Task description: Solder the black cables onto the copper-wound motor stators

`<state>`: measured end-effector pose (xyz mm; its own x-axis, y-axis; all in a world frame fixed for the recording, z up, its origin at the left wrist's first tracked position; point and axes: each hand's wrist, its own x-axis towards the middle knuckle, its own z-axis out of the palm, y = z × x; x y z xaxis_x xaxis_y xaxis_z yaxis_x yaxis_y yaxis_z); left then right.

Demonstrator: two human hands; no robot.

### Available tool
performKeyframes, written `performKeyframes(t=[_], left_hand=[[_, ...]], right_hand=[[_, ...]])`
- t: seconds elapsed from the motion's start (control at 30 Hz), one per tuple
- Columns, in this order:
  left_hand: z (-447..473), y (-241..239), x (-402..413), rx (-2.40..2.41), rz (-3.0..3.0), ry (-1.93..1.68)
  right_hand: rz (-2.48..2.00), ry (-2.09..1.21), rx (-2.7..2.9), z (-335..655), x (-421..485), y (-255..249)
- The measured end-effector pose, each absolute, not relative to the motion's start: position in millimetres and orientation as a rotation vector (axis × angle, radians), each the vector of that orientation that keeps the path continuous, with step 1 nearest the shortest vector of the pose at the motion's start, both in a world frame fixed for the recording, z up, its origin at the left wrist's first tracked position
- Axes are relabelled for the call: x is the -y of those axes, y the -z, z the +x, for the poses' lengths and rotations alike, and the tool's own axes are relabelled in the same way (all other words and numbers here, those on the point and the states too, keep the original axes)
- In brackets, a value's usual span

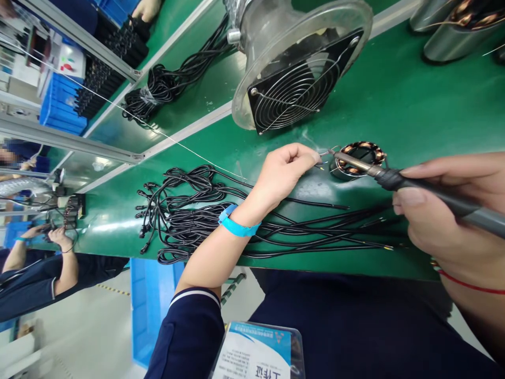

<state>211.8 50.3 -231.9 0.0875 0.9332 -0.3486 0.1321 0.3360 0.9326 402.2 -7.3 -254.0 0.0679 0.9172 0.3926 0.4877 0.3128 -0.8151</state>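
Observation:
In the head view my right hand [437,216] grips a soldering iron [442,196] by its dark handle. The iron's metal shaft crosses over a small round motor stator [374,150] with copper windings, standing on the green bench. My left hand [286,171] is closed in a pinch on thin wires [324,153] just left of the stator. The iron's tip meets the wire ends there, and faint smoke hangs beside them. Which wire belongs to the stator is too small to tell. Black cables [193,226] lie in coils under my left forearm, stripped ends pointing right.
A fume duct with a fan grille [298,92] stands behind the stator. Larger metal stator housings [453,42] are at the back right. Another cable bundle [153,92] lies beyond the rail. A blue bin [148,310] sits below the bench edge. Co-workers' hands [61,239] show at left.

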Motion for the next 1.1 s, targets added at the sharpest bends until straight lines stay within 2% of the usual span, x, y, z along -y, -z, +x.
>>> performKeyframes(t=[0.3, 0.93, 1.1], left_hand=[[211.1, 231.6, -49.5, -1.359, 1.079, -0.815], [209.3, 237.1, -50.3, -1.327, 1.157, -0.880], [209.3, 239.3, -46.9, -1.292, 1.226, -0.968]], right_hand=[[-1.338, -0.666, 1.453, 402.7, 8.8, 259.0], [-1.099, -0.281, 1.737, 396.6, 1.1, 266.6], [-1.195, -0.452, 1.802, 392.9, -5.2, 254.4]])
